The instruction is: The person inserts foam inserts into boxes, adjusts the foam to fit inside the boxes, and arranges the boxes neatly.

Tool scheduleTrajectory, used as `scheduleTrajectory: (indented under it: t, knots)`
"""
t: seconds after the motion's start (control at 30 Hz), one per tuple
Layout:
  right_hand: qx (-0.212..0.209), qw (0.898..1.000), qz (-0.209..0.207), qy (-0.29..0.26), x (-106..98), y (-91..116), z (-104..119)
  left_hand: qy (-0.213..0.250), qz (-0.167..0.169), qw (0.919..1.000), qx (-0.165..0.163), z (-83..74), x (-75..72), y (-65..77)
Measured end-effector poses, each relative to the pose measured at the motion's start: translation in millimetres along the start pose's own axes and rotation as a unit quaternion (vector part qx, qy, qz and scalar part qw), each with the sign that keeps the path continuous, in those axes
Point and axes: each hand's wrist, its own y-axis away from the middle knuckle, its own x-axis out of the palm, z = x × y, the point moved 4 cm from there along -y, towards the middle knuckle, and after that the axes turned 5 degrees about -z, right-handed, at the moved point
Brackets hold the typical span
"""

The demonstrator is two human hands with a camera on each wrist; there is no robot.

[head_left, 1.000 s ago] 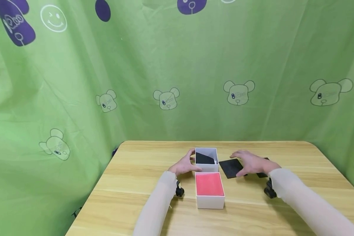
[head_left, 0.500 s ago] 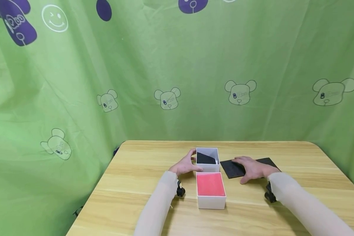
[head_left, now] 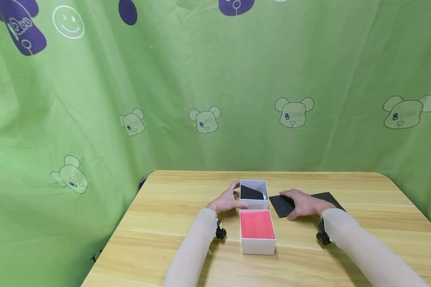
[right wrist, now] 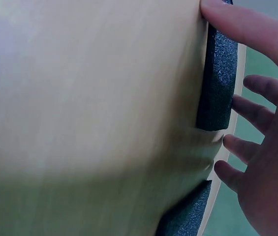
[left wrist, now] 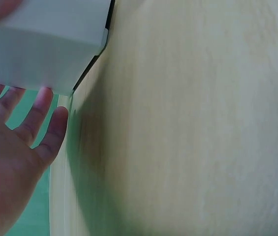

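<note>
Green bear-print curtain (head_left: 251,67) ahead, our left hand (head_left: 227,200) holds the farther white box (head_left: 256,204); our right hand (head_left: 303,203) spans wide over a black foam sheet (head_left: 281,206), likely light, soft, best edge-pinched.

- green hanging fabric curtain (head_left: 237,67): white winking smiley sign (head_left: 68,22), upper left
- dark purple printed bear head (head_left: 28,36): looped white lettering (head_left: 20,26), spelling unclear
- grey-outlined printed bear heads (head_left: 206,121): small slanted marks, too faint to read
- no word or number certain
</note>
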Motion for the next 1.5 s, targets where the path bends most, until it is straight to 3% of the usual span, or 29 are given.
scheduleTrajectory:
  t: [0.23,0.57,0.93,1.2,1.5]
  knots:
    - [0.002,1.000,-0.007,0.023,-1.7,-1.9,6.0,-0.001,-0.002,1.0000,0.002,2.2,-0.2,-1.4]
    - [0.003,0.999,0.028,0.023,-3.5,-1.3,15.6,0.003,-0.001,1.0000,0.003,2.3,0.1,-1.6]
    - [-0.013,0.997,-0.023,0.067,-3.8,3.5,17.5,-0.001,-0.002,1.0000,-0.004,1.2,1.0,-1.6]
    - [-0.012,0.999,0.017,0.026,-3.2,3.2,16.9,0.001,-0.002,1.0000,-0.001,-1.0,0.8,-0.5]
    - [-0.012,0.997,-0.002,0.074,-0.8,4.6,19.3,-0.002,-0.002,1.0000,-0.004,-0.4,0.9,-0.5]
